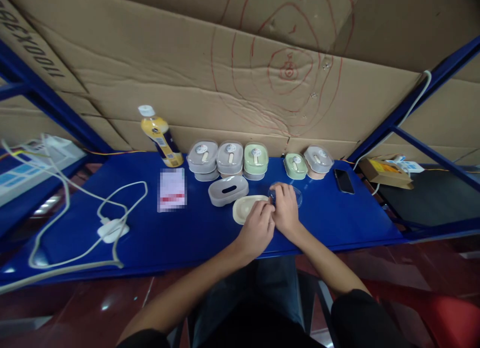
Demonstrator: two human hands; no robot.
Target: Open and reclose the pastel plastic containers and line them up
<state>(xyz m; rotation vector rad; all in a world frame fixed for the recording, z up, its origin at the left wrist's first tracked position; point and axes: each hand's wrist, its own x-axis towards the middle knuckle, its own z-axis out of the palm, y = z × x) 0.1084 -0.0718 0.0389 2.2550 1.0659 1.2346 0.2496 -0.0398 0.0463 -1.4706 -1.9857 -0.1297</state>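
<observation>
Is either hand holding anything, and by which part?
The right hand appears to hold the clear plastic cover by its left part; whether the left hand grips anything cannot be told.

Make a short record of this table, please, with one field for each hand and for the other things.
Left hand: at the right end of the cream tray
Right hand: at the clear lid; exact grip unclear
Behind tray, leftward: gray shell with slot
Back row, left to right: two gray boxes, green box, gap, small green box, third gray box
Left of row: yellow bottle, upright
Right of row: phone
</observation>
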